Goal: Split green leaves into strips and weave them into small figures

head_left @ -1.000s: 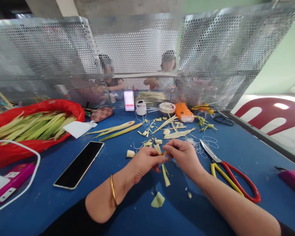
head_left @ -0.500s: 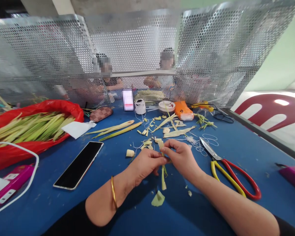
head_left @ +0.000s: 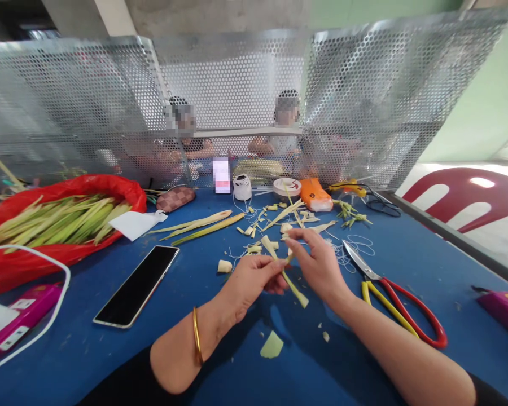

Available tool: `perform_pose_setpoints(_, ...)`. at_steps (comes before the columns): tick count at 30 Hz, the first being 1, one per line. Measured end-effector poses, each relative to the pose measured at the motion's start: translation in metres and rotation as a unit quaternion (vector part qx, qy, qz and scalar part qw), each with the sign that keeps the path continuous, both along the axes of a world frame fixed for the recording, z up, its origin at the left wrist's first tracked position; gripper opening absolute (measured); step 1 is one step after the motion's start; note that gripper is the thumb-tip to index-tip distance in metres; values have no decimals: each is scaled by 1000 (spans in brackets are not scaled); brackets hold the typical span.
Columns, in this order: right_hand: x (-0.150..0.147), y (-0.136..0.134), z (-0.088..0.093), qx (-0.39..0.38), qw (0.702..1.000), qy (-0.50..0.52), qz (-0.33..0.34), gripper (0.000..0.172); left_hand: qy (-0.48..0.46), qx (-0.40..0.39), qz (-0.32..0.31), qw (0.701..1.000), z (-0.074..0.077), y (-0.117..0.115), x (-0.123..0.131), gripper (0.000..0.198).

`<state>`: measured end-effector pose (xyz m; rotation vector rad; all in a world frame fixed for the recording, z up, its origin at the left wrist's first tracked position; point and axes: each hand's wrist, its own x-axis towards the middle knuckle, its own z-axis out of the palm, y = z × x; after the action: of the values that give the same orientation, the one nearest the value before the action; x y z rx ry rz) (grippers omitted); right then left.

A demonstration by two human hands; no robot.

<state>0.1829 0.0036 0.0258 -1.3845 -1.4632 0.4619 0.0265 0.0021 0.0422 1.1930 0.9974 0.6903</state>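
Between the thumb and fingers of my left hand (head_left: 260, 276), a pale green husk strip (head_left: 296, 290) is pinched, slanting down to the right. My right hand (head_left: 317, 262) is close beside it, thumb and index finger closed at a short pale piece that crosses the strip; part of that piece is hidden by the fingers. Below the hands a light green leaf scrap (head_left: 272, 345) lies on the blue table (head_left: 322, 372). Just beyond the hands are cut husk bits (head_left: 254, 248) and a pale stub (head_left: 224, 266). White thread (head_left: 359, 243) lies in loose loops to the right.
Scissors (head_left: 366, 262) with red and yellow handles lie at right. At left are a phone (head_left: 138, 286) and a red bag (head_left: 129, 189) of long husks. A thread spool (head_left: 242, 187), tape roll (head_left: 285, 189) and orange packet (head_left: 315, 193) stand before a perforated metal screen (head_left: 245, 73); two people sit behind.
The husk strip has swung from nearly upright to a slant, its lower end now to the right. My right hand has drawn slightly away to the right from my left.
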Motion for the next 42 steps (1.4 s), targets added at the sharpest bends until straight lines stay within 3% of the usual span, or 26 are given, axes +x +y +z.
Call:
perform_pose_setpoints(3, 6, 2, 4, -60, 998, -37, -2, 37, -27, -4, 62, 998, 2, 6, -3, 33)
perform_pose_setpoints(6, 0, -2, 6, -139, 983, -50, 109, 40, -30, 36, 84, 995, 2, 11, -7, 29)
perform_pose_setpoints(9, -8, -10, 6, -129, 974, -42, 183, 29, -13, 80, 81, 993, 0, 12, -6, 25)
perform_pose_setpoints(14, -14, -19, 6, -77, 978, -55, 187, 30, 10, 117, 113, 987, -8, 10, -2, 29)
perform_pose_setpoints(17, -15, -19, 5, -83, 976, -26, 201, 30, 17, 106, 136, 985, -9, 10, -2, 24)
perform_pose_setpoints(22, -12, -9, 3, -146, 974, 115, 128, 35, -15, 8, 82, 996, -2, 9, -5, 29)
perform_pose_setpoints(25, -10, -6, 5, -146, 959, 197, 140, 30, -2, -21, 39, 999, 0, 8, -6, 35)
perform_pose_setpoints(32, -11, -10, 1, -126, 975, 157, 96, 25, 56, 3, -21, 998, 2, 4, -5, 25)
perform_pose_setpoints(36, -8, -1, -2, -116, 971, 191, 80, 24, 29, -30, 26, 999, 4, 2, -3, 24)
perform_pose_setpoints(40, -3, 5, -2, -113, 946, 303, -4, 28, -94, -35, 103, 990, 1, 8, -4, 26)
perform_pose_setpoints(42, -7, 2, -3, -142, 935, 324, 7, 27, -144, -11, 132, 981, -1, 12, -5, 28)
